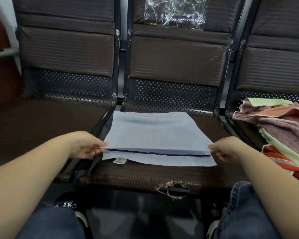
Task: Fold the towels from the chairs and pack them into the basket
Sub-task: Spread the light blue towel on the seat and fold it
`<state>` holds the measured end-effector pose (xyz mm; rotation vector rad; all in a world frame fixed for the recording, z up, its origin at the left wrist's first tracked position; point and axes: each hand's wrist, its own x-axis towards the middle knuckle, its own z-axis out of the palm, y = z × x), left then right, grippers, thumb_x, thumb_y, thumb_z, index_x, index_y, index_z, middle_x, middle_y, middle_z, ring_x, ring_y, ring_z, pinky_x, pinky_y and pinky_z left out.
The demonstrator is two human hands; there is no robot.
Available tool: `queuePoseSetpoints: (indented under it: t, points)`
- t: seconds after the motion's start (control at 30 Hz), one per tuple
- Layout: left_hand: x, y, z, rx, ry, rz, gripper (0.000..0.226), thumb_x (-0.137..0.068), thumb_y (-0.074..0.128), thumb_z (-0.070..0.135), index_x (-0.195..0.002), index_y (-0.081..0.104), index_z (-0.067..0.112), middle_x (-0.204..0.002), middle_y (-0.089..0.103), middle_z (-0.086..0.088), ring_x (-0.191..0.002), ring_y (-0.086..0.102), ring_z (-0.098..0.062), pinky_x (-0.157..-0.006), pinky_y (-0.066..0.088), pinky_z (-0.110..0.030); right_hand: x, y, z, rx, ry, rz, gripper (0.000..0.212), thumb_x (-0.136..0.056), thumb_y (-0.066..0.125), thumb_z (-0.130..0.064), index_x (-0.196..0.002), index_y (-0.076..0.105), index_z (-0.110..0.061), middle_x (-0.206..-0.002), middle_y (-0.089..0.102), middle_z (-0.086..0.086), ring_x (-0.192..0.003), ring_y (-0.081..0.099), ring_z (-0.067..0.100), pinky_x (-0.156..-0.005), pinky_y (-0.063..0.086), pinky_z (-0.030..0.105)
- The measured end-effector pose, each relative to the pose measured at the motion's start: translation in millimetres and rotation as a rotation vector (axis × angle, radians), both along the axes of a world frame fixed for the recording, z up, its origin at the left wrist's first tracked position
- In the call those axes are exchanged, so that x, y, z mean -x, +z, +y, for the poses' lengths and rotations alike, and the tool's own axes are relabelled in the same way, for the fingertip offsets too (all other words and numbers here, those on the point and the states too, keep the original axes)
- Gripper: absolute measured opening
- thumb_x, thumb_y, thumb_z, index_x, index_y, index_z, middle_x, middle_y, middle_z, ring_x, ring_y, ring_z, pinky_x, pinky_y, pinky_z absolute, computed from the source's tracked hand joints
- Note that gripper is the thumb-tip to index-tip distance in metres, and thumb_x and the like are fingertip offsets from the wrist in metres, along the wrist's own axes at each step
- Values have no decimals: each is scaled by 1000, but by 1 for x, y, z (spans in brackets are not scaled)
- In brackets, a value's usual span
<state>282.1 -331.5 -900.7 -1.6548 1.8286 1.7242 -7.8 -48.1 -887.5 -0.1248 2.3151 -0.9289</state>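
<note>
The only label I can find is a small white tag with a green mark (119, 160) sticking out from under the near edge of the pale blue towel with a dark stripe (152, 135); whatever is printed on it is too small and blurred for me to read.

My left hand (86, 145) pinches the left corner of the towel's upper layer between thumb and fingers, right over the black metal frame (100, 125) that divides the empty left seat from the middle one. The towel lies on the brown woven middle seat (145, 175), folded over so the top layer stops just short of the near edge, leaving the dark stripe and a strip of the lower layer showing. My right hand (226, 149) pinches the matching right corner the same way, so the towel is stretched between my two hands.

A crumpled clear plastic sheet (174, 12) sits on the middle backrest, cut off at the top. The seat's front edge is torn and frayed (171, 187). On the right seat lies a heap of mauve, pink and light green towels (280, 123) running out of view, with something orange and white (283, 161) below it that I cannot identify.
</note>
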Motion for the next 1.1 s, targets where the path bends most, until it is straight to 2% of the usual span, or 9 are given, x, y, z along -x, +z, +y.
queuePoseSetpoints:
  t: [0.1, 0.2, 0.3, 0.4, 0.6, 0.8, 0.93, 1.03, 1.1]
  points:
    - [1, -7, 7, 44, -89, -110, 21, -87, 69, 18, -72, 59, 6, -49, 56, 1, -45, 48, -7, -40, 36, -15, -2, -6, 4, -150, 67, 26, 16, -85, 69, -10, -89, 57, 0, -78, 56, 12, -74, 55, 22, -65, 45, 33]
    - [5, -9, 9, 120, -81, -107, 21, -87, 69, 20, -74, 58, 6, -64, 56, -4, -57, 48, -13, -48, 37, -20, -5, -8, 2, -175, 79, 11, 24, -85, 69, -12, -100, 54, -1, -100, 58, 15, -98, 58, 28, -74, 47, 35]
    - [5, -7, 10, 49, -40, -89, 18, -88, 67, 20, -81, 58, 6, -78, 56, -6, -66, 50, -15, -55, 42, -23, -7, -9, 1, -135, 19, -119, 19, -89, 65, -13, -103, 56, -3, -91, 57, 11, -76, 56, 21, -59, 46, 30]
    - [5, -5, 11, -9, -27, -95, 20, -90, 65, 25, -83, 57, 8, -76, 55, -5, -65, 50, -14, -56, 42, -23, -6, -6, 5, -138, -1, -171, 14, -91, 61, -19, -86, 57, -7, -75, 52, 5, -60, 48, 14, -46, 36, 23]
    - [6, -7, 12, 63, -20, -56, 22, -93, 60, 31, -90, 54, 9, -88, 58, -5, -69, 50, -15, -57, 42, -26, -9, 1, 13, -143, 44, -223, 23, -91, 63, -23, -74, 55, -9, -66, 51, 4, -58, 47, 12, -47, 35, 20]
    - [5, -4, 25, 54, -151, -94, 22, -93, 60, 31, -88, 60, 10, -78, 54, -2, -63, 45, -12, -55, 40, -22, -10, 1, 15, -56, 109, -132, 20, -92, 62, -17, -75, 56, -7, -65, 57, 5, -57, 51, 13, -44, 37, 22]
    - [7, -2, 33, 284, -286, -127, 24, -94, 57, 34, -100, 63, 11, -92, 59, -3, -77, 51, -16, -71, 44, -28, -13, 6, 17, -3, 162, -100, 17, -93, 60, -16, -78, 59, -8, -56, 61, 0, -56, 52, 11, -43, 40, 19]
    - [8, -6, 43, 533, -459, -179, 28, -91, 61, 28, -68, 54, 13, -71, 48, -1, -66, 45, -14, -61, 34, -27, -14, 10, 22, -2, 188, -72, 8, -92, 61, -14, -86, 62, -8, -65, 63, 2, -59, 53, 11, -42, 43, 18]
    - [10, -12, 48, 605, -525, -217, 26, -90, 62, 28, -73, 53, 11, -76, 53, -2, -70, 49, -16, -62, 37, -29, -16, 11, 25, -11, 197, -61, 5, -91, 62, -12, -88, 63, -9, -66, 63, 4, -60, 54, 12, -42, 44, 18]
